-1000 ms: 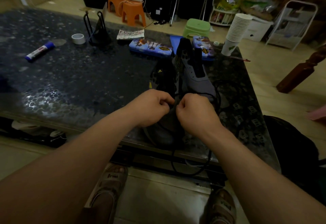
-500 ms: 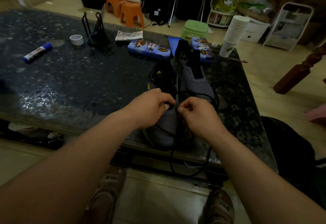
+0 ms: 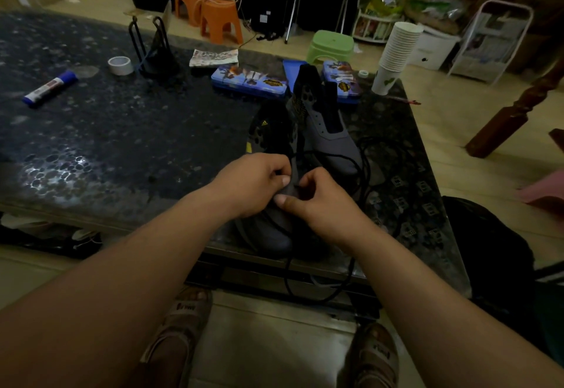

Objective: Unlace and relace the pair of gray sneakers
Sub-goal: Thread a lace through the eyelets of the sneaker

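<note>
Fists have parted over the last 1 s: left hand [image 3: 253, 183] and right hand [image 3: 326, 201] both pinch near sneaker [image 3: 268, 229] at its eyelets, on the bench [image 3: 122, 143] front edge. Likely threading lace [image 3: 363, 168].

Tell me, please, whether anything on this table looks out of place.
Yes. A black lace hangs in a loop over the front edge of the table, below the near sneaker. The tall stack of paper cups leans at the far right corner.
</note>
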A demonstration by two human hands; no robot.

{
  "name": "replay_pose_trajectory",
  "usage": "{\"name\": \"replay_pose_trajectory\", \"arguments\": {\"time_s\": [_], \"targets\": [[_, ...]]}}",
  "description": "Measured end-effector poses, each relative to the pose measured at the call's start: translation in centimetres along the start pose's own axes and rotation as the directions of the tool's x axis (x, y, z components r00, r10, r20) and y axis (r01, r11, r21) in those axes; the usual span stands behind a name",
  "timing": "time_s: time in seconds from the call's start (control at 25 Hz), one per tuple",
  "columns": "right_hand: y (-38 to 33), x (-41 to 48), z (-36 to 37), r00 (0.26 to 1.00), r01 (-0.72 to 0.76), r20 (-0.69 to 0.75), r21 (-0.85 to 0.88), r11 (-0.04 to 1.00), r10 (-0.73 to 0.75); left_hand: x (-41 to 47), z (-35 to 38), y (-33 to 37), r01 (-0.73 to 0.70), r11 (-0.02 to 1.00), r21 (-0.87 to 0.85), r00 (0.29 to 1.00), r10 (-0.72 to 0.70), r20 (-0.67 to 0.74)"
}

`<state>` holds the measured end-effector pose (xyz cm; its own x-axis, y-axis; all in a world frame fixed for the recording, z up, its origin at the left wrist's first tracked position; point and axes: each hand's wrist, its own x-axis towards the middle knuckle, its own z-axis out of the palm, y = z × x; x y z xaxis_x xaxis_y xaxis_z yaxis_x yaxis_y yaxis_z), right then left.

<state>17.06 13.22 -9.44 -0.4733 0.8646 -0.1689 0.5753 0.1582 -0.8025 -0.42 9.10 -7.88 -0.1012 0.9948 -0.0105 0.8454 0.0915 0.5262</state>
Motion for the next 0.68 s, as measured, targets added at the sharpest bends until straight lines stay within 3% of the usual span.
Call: {"name": "replay_pose_trajectory", "arguments": {"time_s": [0.12,0.2,0.24,0.32,0.4,0.44,0.48,0.52,0.56,0.6,0.64,0.68], "targets": [[-0.2,-0.1,0.7,0.999,0.003,-0.047,-0.090,0.996,-0.008,-0.3,-0.1,-0.3,-0.010,1.000,-0.013,0.999,0.010,-0.031],[-0.2,-0.1,0.9,0.998,-0.001,-0.068,-0.127,0.992,-0.008,-0.6,-0.5,-0.5,0.060,0.957,-0.285,0.997,-0.072,-0.032],[-0.1,0.0,0.9,0.997,-0.004,-0.072,-0.134,0.991,-0.006,-0.6,-1.1,-0.9,0.108,0.874,-0.474,0.987,-0.150,-0.051],[-0.1,0.0,1.0,0.997,-0.004,-0.073,-0.130,0.991,-0.005,-0.6,-3.1,-2.4,0.154,0.595,-0.789,0.922,-0.375,-0.102],[-0.1,0.0,1.0,0.998,-0.006,-0.070,-0.132,0.991,-0.004,-0.7,-5.5,-3.8,0.042,0.126,-0.991,0.830,-0.556,-0.035],[-0.1,0.1,1.1,0.997,-0.009,-0.072,-0.130,0.992,-0.001,-0.8,-6.1,-4.0,-0.002,-0.030,-1.000,0.813,-0.582,0.016],[0.0,0.1,1.1,0.997,-0.010,-0.073,-0.127,0.992,0.001,-1.0,-6.2,-3.7,0.016,-0.007,-1.000,0.813,-0.583,0.017],[0.0,0.1,1.1,0.997,-0.010,-0.076,-0.122,0.992,0.001,-1.3,-5.7,-3.0,0.105,0.238,-0.966,0.834,-0.550,-0.045],[0.0,0.1,1.1,0.997,-0.010,-0.081,-0.118,0.993,0.000,-1.4,-4.7,-2.3,0.194,0.612,-0.767,0.888,-0.442,-0.129],[0.0,0.1,1.2,0.996,-0.009,-0.087,-0.121,0.993,-0.001,-1.5,-3.6,-1.7,0.195,0.881,-0.431,0.949,-0.281,-0.145],[0.0,0.1,1.1,0.996,-0.008,-0.089,-0.130,0.991,-0.003,-1.6,-2.7,-1.2,0.140,0.986,-0.086,0.984,-0.148,-0.101],[-0.1,0.1,1.1,0.996,-0.009,-0.085,-0.143,0.990,-0.003,-1.8,-2.3,-0.6,0.087,0.983,0.161,0.996,-0.083,-0.037]]}}
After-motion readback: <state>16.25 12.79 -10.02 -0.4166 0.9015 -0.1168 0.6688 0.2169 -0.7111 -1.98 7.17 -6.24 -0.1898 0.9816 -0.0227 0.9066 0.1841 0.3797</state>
